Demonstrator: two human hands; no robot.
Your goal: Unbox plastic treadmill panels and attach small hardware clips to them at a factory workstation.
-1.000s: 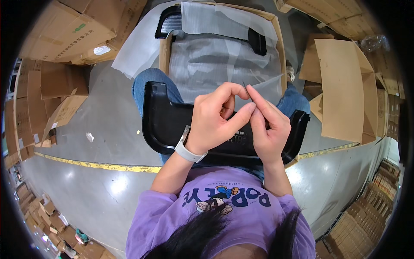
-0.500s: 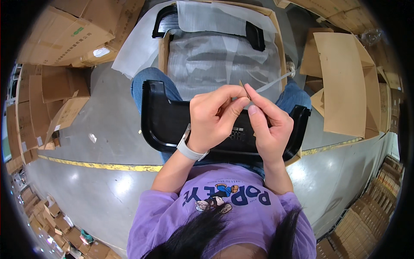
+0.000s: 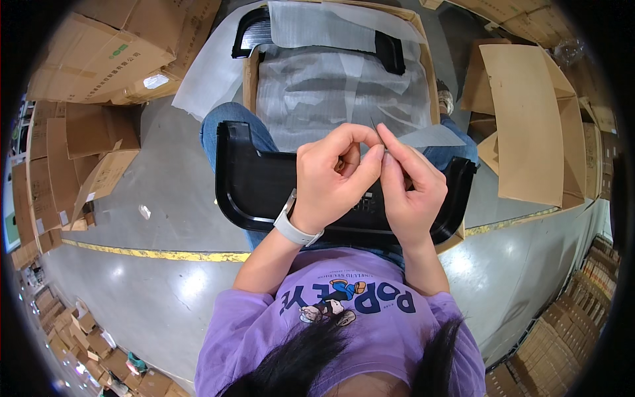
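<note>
1. My purple printed T-shirt (image 3: 344, 311) fills the near edge of the view, with my forearms rising out of it; a white band (image 3: 296, 228) sits on my left wrist.
2. My left hand (image 3: 331, 182) is curled nearly closed, thumb and forefinger pressed together at the tips, pinching a thin clear plastic film (image 3: 430, 137) at its near corner.
3. My right hand (image 3: 413, 192) is loosely curled, its forefinger stretched up so the tip meets my left fingertips at the same corner of the film. The grip itself is too small to make out exactly.
4. Both hands hover just above a black moulded plastic tray (image 3: 254, 185) that lies across my lap on my blue jeans (image 3: 228, 122).
5. Beyond the tray, an open brown cardboard box (image 3: 250, 76) stands on the grey floor, lined with white foam sheets (image 3: 317, 86), with another black plastic part (image 3: 248, 26) at its far end.
6. Flattened and stacked cardboard cartons (image 3: 522, 119) lie to either side; a yellow floor line (image 3: 152, 253) runs beside me.
</note>
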